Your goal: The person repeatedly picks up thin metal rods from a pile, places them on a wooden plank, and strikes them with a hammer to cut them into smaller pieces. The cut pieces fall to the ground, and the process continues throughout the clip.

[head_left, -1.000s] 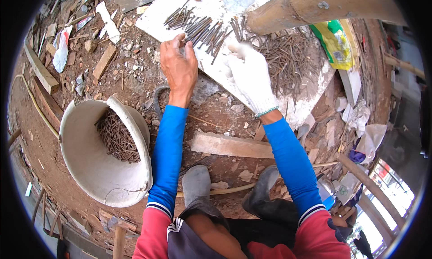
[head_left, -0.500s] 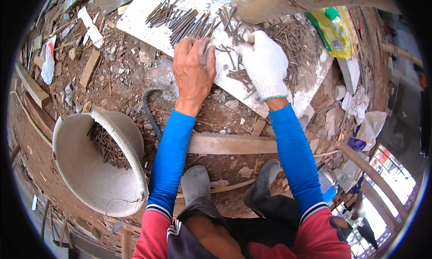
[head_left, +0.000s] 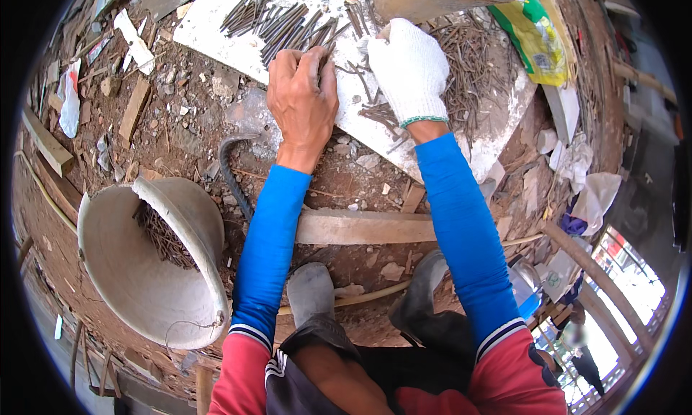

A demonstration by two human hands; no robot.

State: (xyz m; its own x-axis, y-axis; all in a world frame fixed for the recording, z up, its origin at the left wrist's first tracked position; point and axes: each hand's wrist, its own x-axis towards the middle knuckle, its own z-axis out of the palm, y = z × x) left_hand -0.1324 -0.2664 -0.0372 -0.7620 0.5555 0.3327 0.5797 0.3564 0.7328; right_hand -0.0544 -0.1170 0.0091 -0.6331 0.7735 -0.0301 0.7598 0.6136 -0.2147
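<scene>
My bare left hand (head_left: 303,101) is over the near edge of a white board (head_left: 353,116), its fingers curled down beside a row of long dark nails (head_left: 285,29). Whatever those fingertips hold is hidden beneath them. To its right, my right hand (head_left: 411,73) wears a white knit glove with a green cuff. Its fingers are bent inward above the board, between the row and a heap of loose rusty nails (head_left: 468,62). The glove hides what they grip, if anything. A few bent nails (head_left: 364,80) lie between my hands.
A tilted whitish bucket (head_left: 144,271) with nails inside stands at the left. Nearer me are a wooden beam (head_left: 364,228) and a dark curved bar (head_left: 229,173). A thick round post (head_left: 497,4) crosses the far side, near a yellow-green bag (head_left: 537,47). Rubble covers the ground.
My gloved right hand has moved a little farther away and left over the board. My left hand stays by the row of nails. The whole view has shifted slightly.
</scene>
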